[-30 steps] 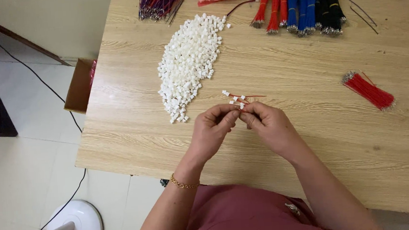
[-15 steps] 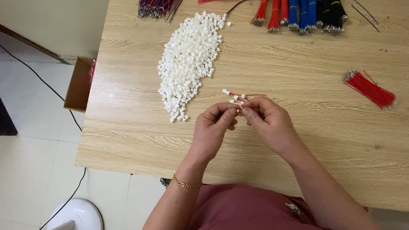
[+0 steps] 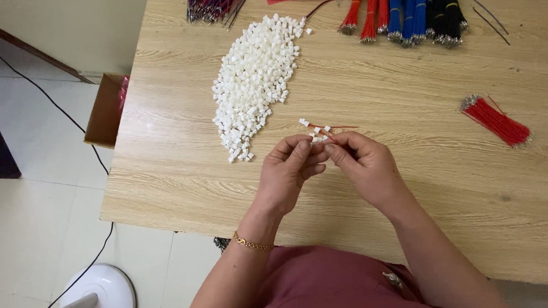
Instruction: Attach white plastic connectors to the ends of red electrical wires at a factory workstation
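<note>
white plastic connector pinched between left hand and right hand, which have drawn closer since a second ago, over the worktop. connector heap at 11 o'clock, loose red wires at 3.

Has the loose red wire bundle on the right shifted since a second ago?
No. The red wire bundle lies at the same spot on the table, same gap from the upright bundles.

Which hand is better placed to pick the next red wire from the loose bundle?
Right hand: the loose red wire bundle lies on its side; the left hand sits nearer the white connector pile.
</note>
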